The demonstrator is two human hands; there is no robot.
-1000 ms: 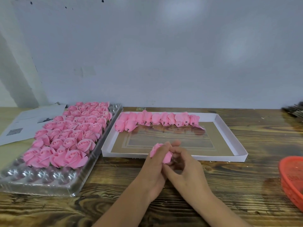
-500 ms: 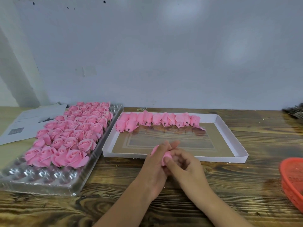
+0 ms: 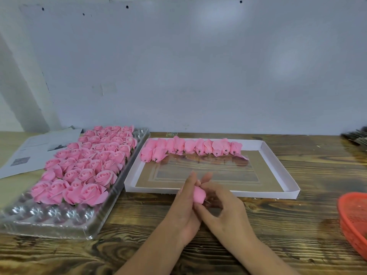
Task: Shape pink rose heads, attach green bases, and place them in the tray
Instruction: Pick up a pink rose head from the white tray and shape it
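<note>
A pink rose head [image 3: 199,194] sits between both hands just in front of the white cardboard tray [image 3: 278,161]. My left hand [image 3: 185,213] cups it from the left with fingers curled round it. My right hand [image 3: 224,211] pinches its lower end, where a thin dark stem tip shows. A row of closed pink rose heads [image 3: 190,146] lies along the far side of the white tray. Several opened pink roses [image 3: 87,165] fill the clear plastic blister tray [image 3: 49,221] at the left. No green base is visible.
A red plastic basket [image 3: 353,219] stands at the right table edge. Printed paper sheets [image 3: 35,149] lie at the far left. Dark objects [image 3: 355,136] sit at the far right by the wall. Bare wooden tabletop [image 3: 139,221] lies between the trays and me.
The rose head has turned in my hands and sits lower between the palms, with more of its pink body showing. My right fingers have shifted to its lower end.
</note>
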